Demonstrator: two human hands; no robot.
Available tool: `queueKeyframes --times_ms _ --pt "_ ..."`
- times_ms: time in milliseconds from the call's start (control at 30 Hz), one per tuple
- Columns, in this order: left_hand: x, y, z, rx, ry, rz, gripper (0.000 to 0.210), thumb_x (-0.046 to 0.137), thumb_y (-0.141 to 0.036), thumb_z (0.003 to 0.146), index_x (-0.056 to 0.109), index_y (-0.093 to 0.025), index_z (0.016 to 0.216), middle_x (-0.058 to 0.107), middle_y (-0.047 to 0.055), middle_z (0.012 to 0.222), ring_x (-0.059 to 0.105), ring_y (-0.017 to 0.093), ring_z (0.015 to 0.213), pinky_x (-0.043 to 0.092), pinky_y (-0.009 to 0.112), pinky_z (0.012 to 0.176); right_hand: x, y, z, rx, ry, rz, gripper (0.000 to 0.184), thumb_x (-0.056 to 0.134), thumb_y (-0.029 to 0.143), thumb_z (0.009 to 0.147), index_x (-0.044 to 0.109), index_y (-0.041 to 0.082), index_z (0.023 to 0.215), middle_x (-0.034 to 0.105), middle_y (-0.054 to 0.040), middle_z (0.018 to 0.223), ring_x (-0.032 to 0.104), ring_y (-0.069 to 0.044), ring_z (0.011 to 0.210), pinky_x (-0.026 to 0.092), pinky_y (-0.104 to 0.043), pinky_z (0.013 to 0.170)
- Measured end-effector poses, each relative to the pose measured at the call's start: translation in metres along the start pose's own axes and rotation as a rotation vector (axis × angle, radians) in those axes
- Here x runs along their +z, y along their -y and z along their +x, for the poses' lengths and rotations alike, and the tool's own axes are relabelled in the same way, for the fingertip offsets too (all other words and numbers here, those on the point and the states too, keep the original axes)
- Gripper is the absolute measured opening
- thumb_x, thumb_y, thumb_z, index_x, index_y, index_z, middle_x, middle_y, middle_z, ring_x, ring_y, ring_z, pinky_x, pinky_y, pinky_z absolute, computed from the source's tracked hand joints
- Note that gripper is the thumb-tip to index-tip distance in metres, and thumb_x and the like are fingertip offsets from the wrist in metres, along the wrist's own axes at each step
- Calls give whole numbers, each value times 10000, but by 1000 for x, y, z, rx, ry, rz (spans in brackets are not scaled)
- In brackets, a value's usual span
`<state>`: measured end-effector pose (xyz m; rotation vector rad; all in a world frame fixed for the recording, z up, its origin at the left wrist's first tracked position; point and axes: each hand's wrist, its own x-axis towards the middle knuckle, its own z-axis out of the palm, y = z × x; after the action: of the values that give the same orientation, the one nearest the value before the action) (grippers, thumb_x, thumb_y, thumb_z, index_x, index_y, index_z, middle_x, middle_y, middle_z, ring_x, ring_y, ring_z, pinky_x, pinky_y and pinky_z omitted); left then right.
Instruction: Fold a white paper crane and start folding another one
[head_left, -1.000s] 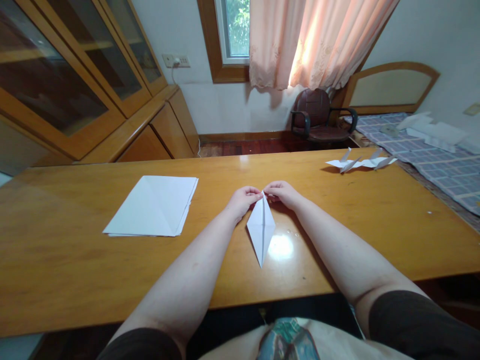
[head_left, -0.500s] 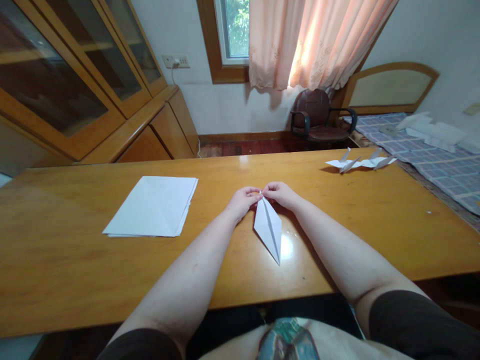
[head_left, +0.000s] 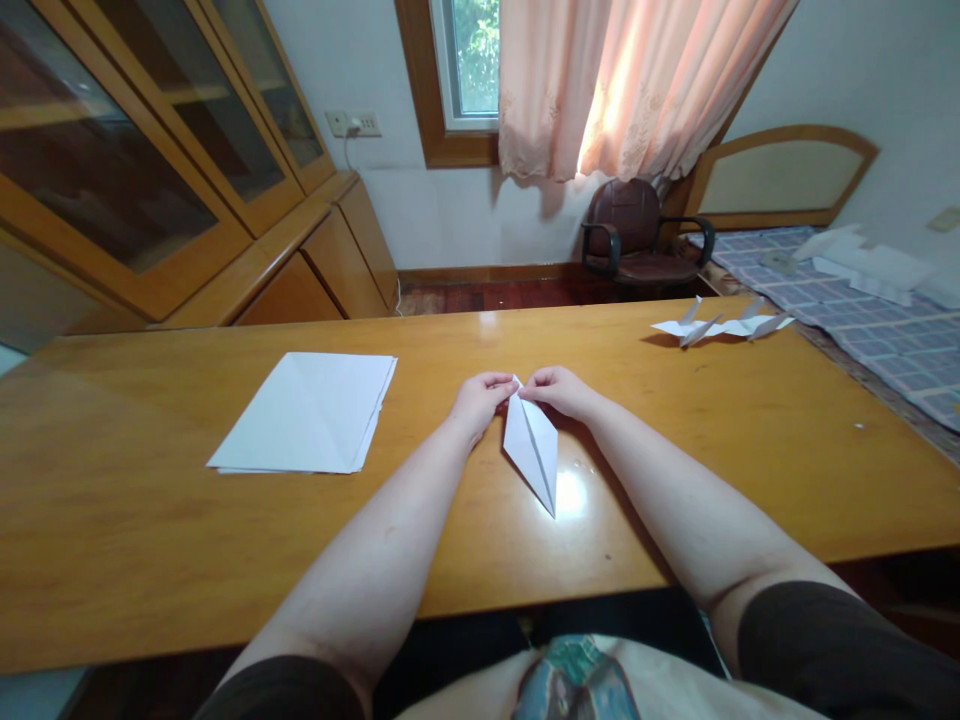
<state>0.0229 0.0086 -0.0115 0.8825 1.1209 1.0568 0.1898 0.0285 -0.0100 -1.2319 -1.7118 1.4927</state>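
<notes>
A white sheet of paper folded into a long kite shape, the folded paper (head_left: 530, 445), points its sharp lower tip toward me, with a crease running down its middle. My left hand (head_left: 480, 402) pinches its far end from the left, thumb and fingers closed. From the right, my right hand (head_left: 559, 391) grips the same narrow end, its fingertips almost meeting those of the left. Part of the paper's far tip shows between the fingers; the rest of it there is hidden.
A stack of white paper sheets (head_left: 307, 415) lies on the wooden table (head_left: 135, 530) to the left. Folded paper cranes (head_left: 701, 328) stand near the far right edge. Beyond the table are a brown armchair (head_left: 630, 235), a bed (head_left: 795, 275) and a glass-door cabinet (head_left: 225, 230).
The folded paper has shifted slightly to the left, its near tip drawn a little away from me. My left hand has moved slightly left with it; both hands keep their hold.
</notes>
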Motion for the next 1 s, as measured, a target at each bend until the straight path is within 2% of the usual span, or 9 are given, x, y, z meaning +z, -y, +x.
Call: queueKeyframes --times_ms 267,433,600,800,1000 --pt "0 1 0 14 -11 8 242 752 -227 607 632 -132 794 653 23 657 585 116 569 467 253 581 0 0 0 -20 -12 -69 409 655 538 647 611 134 606 475 30 508 377 -77 482 268 -221 463" --pt "1 1 0 29 -10 25 242 750 -248 615 632 -133 792 645 21 659 564 104 552 445 239 557 1 1 1 -13 4 -139 386 684 514 612 649 131 629 495 29 512 396 -84 489 278 -223 465" --pt "1 0 -1 43 40 36 170 686 -282 679 618 -138 740 588 -10 579 515 86 497 412 215 503 3 2 1 -9 -31 -195 356 680 486 617 613 139 578 494 27 509 412 -87 488 293 -223 462" --pt "-2 3 2 114 24 164 128 653 -266 695 618 -149 731 606 -4 622 537 100 541 426 224 537 5 6 -1 2 -21 -224 337 683 469 609 618 138 585 502 23 513 424 -89 491 296 -218 457" --pt "-2 6 4 81 27 104 111 619 -256 710 575 -158 685 581 -11 588 535 103 531 441 238 555 4 7 -2 18 10 -218 313 683 444 612 628 135 610 508 20 525 433 -90 488 306 -215 451"
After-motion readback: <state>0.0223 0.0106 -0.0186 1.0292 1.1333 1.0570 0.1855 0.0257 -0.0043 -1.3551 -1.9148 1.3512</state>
